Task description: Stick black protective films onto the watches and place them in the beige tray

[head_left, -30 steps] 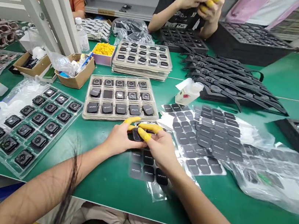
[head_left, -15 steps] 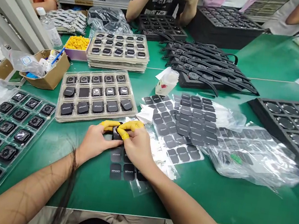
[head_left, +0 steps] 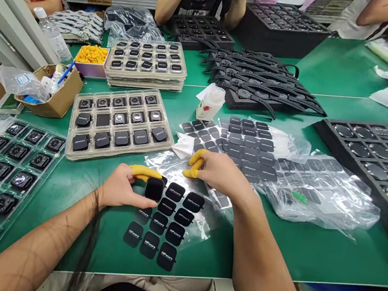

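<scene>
My left hand (head_left: 123, 186) grips a square black watch body (head_left: 154, 189) between thumb and yellow-covered fingers, its dark glass face up. Beneath and beside it lies a clear sheet of black square stickers (head_left: 159, 223) with white lettering. My right hand (head_left: 217, 170), also with yellow finger covers, is to the right of the watch, above the sheet's far part. Its fingertips are curled together; whether anything is between them cannot be made out. Just behind my hands, a beige tray (head_left: 119, 152) holds watch bodies, some topped with black lettered squares.
A clear tray of watch bodies (head_left: 0, 170) lies at left. More sticker sheets (head_left: 247, 148) and a plastic bag (head_left: 326, 202) are at right, near a black foam tray (head_left: 366, 150). Behind stand a white cup (head_left: 210, 104), stacked trays (head_left: 143, 80) and strapped watches (head_left: 253, 84). Co-workers sit opposite.
My right hand has come off the watch and moved right. The watch's dark face and more of the sticker sheet now show. The sheet looks turned, and the whole view has shifted slightly.
</scene>
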### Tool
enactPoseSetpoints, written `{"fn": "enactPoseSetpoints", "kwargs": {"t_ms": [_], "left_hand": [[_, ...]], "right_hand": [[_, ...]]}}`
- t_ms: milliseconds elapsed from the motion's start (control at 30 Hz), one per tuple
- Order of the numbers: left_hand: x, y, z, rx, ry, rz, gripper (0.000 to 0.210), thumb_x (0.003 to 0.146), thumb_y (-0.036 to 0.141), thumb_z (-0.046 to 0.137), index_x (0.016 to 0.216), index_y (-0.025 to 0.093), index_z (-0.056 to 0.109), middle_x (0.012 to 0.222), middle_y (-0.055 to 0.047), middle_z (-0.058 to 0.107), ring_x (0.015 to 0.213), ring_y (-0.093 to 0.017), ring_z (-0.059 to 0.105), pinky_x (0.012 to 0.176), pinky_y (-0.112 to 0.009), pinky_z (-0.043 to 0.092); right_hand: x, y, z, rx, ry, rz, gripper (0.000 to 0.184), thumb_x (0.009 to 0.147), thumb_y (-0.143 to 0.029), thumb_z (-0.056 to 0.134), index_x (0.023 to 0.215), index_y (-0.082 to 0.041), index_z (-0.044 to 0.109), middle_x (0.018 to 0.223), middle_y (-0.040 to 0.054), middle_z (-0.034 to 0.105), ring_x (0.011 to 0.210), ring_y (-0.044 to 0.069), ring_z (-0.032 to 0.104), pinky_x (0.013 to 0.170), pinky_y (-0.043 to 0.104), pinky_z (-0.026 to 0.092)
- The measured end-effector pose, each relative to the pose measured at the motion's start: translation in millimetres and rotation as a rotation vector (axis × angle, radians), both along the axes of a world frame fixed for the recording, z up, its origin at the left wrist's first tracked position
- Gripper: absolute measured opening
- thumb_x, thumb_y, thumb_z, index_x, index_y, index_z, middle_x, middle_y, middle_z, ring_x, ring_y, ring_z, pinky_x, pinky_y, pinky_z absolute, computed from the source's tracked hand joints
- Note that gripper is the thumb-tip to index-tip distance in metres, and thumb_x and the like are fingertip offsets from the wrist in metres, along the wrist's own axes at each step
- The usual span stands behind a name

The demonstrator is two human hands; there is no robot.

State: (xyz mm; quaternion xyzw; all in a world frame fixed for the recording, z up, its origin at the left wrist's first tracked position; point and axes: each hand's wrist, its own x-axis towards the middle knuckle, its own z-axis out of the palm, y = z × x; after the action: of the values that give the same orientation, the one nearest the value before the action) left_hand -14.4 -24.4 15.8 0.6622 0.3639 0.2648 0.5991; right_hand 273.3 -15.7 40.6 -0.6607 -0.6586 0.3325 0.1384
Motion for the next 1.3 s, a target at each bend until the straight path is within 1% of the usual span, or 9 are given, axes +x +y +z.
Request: {"fn": "enactPoseSetpoints", "kwargs": {"t_ms": [167, 300, 433, 533, 600, 933, 1067, 1200, 1300], "left_hand": [[6.5, -0.7, -4.9, -0.013, -0.001, 0.178, 0.058, 0.059, 0.029, 0.092, 0.112, 0.014, 0.074, 0.108, -0.011, 0.079, 0.099, -0.028, 0.076, 0.096, -0.04, 0.062], [8.7, -2.8, -9.2, 0.011, -0.025, 0.258, 0.058, 0.06, 0.03, 0.092, 0.113, 0.016, 0.074, 0.106, -0.009, 0.08, 0.099, -0.028, 0.077, 0.096, -0.039, 0.063], [6.9, -4.0, -16.7, 0.073, 0.013, 0.321, 0.054, 0.064, 0.032, 0.091, 0.114, 0.018, 0.075, 0.105, -0.007, 0.08, 0.097, -0.027, 0.077, 0.095, -0.039, 0.063], [6.1, -3.8, -23.6, 0.111, 0.028, 0.309, 0.055, 0.065, 0.03, 0.09, 0.117, 0.02, 0.074, 0.108, -0.007, 0.08, 0.101, -0.027, 0.076, 0.096, -0.039, 0.062], [6.0, -3.3, -26.9, 0.121, 0.022, 0.305, 0.055, 0.065, 0.028, 0.089, 0.117, 0.02, 0.074, 0.11, -0.007, 0.08, 0.102, -0.028, 0.076, 0.096, -0.039, 0.062], [8.2, -1.4, -28.0, 0.064, -0.046, 0.361, 0.054, 0.065, 0.026, 0.089, 0.116, 0.018, 0.074, 0.111, -0.007, 0.079, 0.102, -0.027, 0.076, 0.098, -0.039, 0.061], [8.4, -2.2, -27.0, 0.088, 0.007, 0.383, 0.053, 0.062, 0.022, 0.09, 0.113, 0.019, 0.076, 0.107, -0.006, 0.08, 0.099, -0.027, 0.076, 0.095, -0.039, 0.062], [8.9, -2.7, -23.3, 0.054, -0.02, 0.422, 0.054, 0.062, 0.031, 0.092, 0.112, 0.017, 0.076, 0.105, -0.008, 0.08, 0.096, -0.027, 0.077, 0.094, -0.039, 0.063], [9.0, -3.1, -21.4, 0.069, -0.01, 0.396, 0.055, 0.062, 0.03, 0.092, 0.113, 0.018, 0.076, 0.108, -0.007, 0.08, 0.1, -0.027, 0.077, 0.097, -0.038, 0.062]], "right_hand": [[-20.2, 14.4, -22.4, 0.528, -0.135, -0.032, 0.028, 0.086, -0.038, 0.073, 0.109, -0.022, 0.074, 0.1, 0.0094, 0.072, 0.095, 0.028, 0.065, 0.08, 0.043, 0.051], [-23.6, 28.1, -35.0, 0.68, -0.127, 0.075, 0.009, 0.088, -0.03, 0.072, 0.09, -0.024, 0.078, 0.109, 0.0109, 0.072, 0.104, 0.031, 0.063, 0.087, 0.05, 0.049], [-32.0, 12.8, -19.5, 0.837, 0.124, 0.102, 0.002, 0.089, -0.026, 0.073, 0.088, -0.027, 0.075, 0.088, 0.0029, 0.075, 0.083, 0.023, 0.065, 0.083, 0.045, 0.048], [-56.7, -4.7, -12.7, 0.864, 0.236, 0.331, 0.007, 0.092, -0.024, 0.069, 0.093, -0.028, 0.075, 0.087, 0.0023, 0.073, 0.078, 0.02, 0.064, 0.074, 0.039, 0.049], [-73.0, -10.6, -16.3, 0.87, 0.22, 0.385, 0.009, 0.093, -0.025, 0.067, 0.095, -0.028, 0.075, 0.087, 0.0036, 0.072, 0.079, 0.02, 0.064, 0.073, 0.039, 0.049], [-86.3, -5.0, -27.2, 0.807, 0.231, 0.27, 0.005, 0.09, -0.023, 0.07, 0.087, -0.024, 0.073, 0.082, 0.0035, 0.073, 0.079, 0.022, 0.061, 0.074, 0.042, 0.046], [-86.9, -3.9, -28.2, 0.823, 0.264, 0.361, 0.007, 0.091, -0.021, 0.069, 0.088, -0.026, 0.072, 0.082, -0.0007, 0.076, 0.076, 0.02, 0.062, 0.076, 0.042, 0.043], [-83.1, -0.8, -25.9, 0.911, 0.158, 0.136, 0.006, 0.089, -0.022, 0.073, 0.084, -0.025, 0.072, 0.081, 0.0004, 0.077, 0.076, 0.021, 0.062, 0.079, 0.044, 0.04], [-81.8, -2.6, -22.8, 0.858, 0.23, 0.251, 0.007, 0.09, -0.02, 0.072, 0.086, -0.026, 0.072, 0.084, -0.0011, 0.078, 0.076, 0.02, 0.062, 0.079, 0.042, 0.042]]}}
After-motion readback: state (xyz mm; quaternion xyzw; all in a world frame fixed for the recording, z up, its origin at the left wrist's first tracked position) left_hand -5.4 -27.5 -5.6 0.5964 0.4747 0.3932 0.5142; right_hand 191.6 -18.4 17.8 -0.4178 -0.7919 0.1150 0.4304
